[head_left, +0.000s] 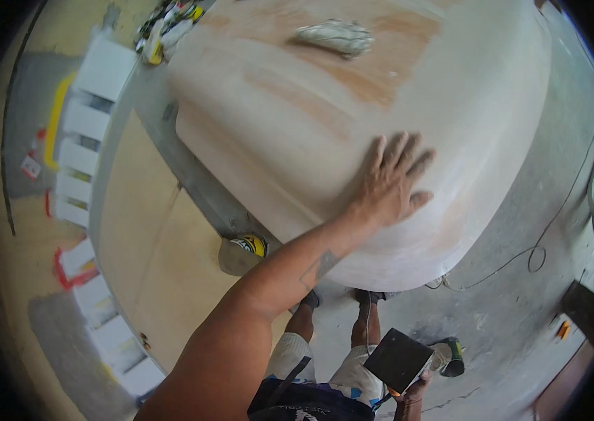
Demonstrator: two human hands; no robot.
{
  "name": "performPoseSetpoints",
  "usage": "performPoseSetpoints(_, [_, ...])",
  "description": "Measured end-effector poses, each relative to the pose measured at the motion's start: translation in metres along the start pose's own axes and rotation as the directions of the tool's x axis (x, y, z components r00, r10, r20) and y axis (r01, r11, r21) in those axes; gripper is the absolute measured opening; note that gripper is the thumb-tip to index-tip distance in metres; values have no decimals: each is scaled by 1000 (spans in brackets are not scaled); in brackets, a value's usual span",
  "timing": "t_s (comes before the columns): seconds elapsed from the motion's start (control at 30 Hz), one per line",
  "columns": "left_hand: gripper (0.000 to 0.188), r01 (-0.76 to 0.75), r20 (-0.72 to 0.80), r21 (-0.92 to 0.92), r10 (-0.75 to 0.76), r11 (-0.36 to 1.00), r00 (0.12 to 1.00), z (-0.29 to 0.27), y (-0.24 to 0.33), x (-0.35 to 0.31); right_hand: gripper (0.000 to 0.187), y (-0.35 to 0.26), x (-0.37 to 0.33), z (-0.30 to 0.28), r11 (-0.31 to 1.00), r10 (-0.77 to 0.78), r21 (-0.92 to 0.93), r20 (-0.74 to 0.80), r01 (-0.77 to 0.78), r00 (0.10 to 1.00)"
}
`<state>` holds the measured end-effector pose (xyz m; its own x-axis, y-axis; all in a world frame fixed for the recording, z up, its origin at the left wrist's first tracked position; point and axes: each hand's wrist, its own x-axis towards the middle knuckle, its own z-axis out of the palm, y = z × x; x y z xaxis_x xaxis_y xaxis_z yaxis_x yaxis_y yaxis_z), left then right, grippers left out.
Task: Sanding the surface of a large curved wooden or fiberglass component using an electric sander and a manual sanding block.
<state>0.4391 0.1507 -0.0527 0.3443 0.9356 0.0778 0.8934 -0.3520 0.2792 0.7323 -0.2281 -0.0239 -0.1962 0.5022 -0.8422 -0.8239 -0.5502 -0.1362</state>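
Observation:
My left hand (396, 184) lies flat, palm down and fingers spread, on a large curved panel (269, 105). The panel is dusty off-white with orange-brown patches, and its rounded near end is under my palm. Low by my right thigh, my right hand (416, 390) grips a sander (399, 360) whose square black pad faces up. Most of the sander's body and several fingers are hidden behind that pad. A thin cord (369, 319) runs down past my leg close to the sander. On top of the panel rests a crumpled pale cloth or bag (335, 38).
A green can (454, 356) is on the concrete floor behind the sander. A tub with a yellow and black label (251, 244) sits left of the panel, near a beige board (150, 231). White pieces (81, 154) stand in a row at left. A cable (537, 258) loops across the right floor.

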Motion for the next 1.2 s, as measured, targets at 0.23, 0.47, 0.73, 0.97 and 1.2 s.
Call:
performPoseSetpoints(0.23, [69,363,-140,114,-347,925,928,-20,-156,-169,75,75,9,30,976,141,-159,-75,-152,987])
performPoseSetpoints(0.47, [73,897,108,19,-893,441,437,-14,-303,-363,81,160,25,67,877,262,-401,-59,-263,963])
performPoseSetpoints(0.73, [49,985,491,161,-871,59,-28,58,-266,-646,70,230,30,89,836,382,-417,-23,-356,924])
performPoseSetpoints(0.97, [55,977,622,62,-757,-206,-199,81,-250,-705,71,261,24,128,792,260,-521,-182,-317,948])
performPoseSetpoints(1.2, [103,992,313,15,-943,125,114,130,-344,-674,65,268,34,123,751,260,-533,-303,-389,917])
